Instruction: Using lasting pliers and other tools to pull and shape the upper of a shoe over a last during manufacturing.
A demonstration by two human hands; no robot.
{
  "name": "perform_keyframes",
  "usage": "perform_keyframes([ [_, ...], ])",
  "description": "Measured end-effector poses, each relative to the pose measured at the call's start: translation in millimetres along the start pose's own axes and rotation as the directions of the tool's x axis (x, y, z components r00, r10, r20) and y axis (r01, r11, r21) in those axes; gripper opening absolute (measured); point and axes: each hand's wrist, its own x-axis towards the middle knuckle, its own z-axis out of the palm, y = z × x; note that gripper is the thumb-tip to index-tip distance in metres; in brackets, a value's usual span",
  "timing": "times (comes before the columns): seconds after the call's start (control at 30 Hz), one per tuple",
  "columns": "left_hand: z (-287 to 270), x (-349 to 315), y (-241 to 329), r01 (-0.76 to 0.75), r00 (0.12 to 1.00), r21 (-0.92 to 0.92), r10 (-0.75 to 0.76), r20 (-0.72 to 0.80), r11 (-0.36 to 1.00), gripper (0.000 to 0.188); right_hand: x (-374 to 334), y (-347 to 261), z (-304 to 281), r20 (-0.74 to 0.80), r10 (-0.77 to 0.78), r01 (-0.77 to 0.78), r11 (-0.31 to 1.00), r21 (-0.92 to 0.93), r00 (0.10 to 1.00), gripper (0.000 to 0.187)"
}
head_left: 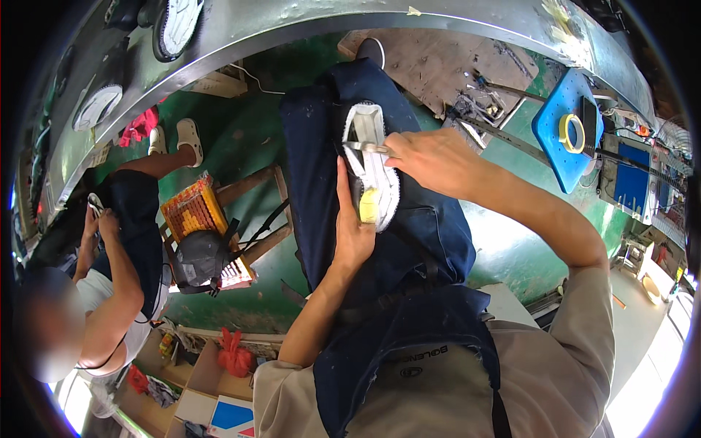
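A shoe upper (376, 179) lies sole side up across my lap, its white underside facing me and a yellow patch (369, 206) near its lower end. My left hand (353, 239) is closed round the lower left side of the shoe, fingers pointing up along its edge. My right hand (431, 158) grips a slim, pale, metallic-looking hand tool (361, 147) that lies across the middle of the shoe. The fingers cover part of the tool, so its exact kind cannot be told. A dark blue apron (321, 139) covers my legs under the shoe.
More shoes (179, 29) stand on the metal bench (292, 33) ahead. On the right, a blue stool (551, 135) bears a tape roll (572, 133). A co-worker (120, 270) sits at left beside a wooden chair (281, 193) holding a black bag (201, 259). Cardboard boxes (208, 376) stand behind.
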Motion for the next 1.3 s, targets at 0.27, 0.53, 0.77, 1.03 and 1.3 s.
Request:
perform_keyframes([
  [0.27,-16.5,16.3,39.6,0.026,0.997,0.396,-0.051,0.053,0.918,0.075,-4.9,7.6,-17.0,0.241,0.004,-0.01,1.0,0.025,0.97,0.032],
  [0.53,-12.7,52.7,6.0,0.202,0.971,-0.683,-0.233,0.047,0.702,0.059,-15.6,-31.7,53.6,0.012,0.31,-0.3,0.909,0.289,0.951,0.031],
  [0.77,-27.5,70.8,1.6,0.134,0.987,-0.137,-0.12,0.103,0.982,0.071,-18.6,-57.4,87.0,-0.168,0.592,-0.418,0.715,0.561,0.788,0.026],
  [1.03,-28.0,75.3,5.4,-0.088,0.993,0.394,0.048,0.111,0.915,0.083,-46.8,-6.4,30.3,0.053,0.413,-0.381,0.775,0.504,0.909,0.033],
  [1.3,-16.8,66.9,3.7,-0.157,0.988,0.472,0.145,0.063,0.868,0.092,3.0,8.0,34.0,-0.099,0.144,-0.135,0.986,0.095,0.985,0.028],
])
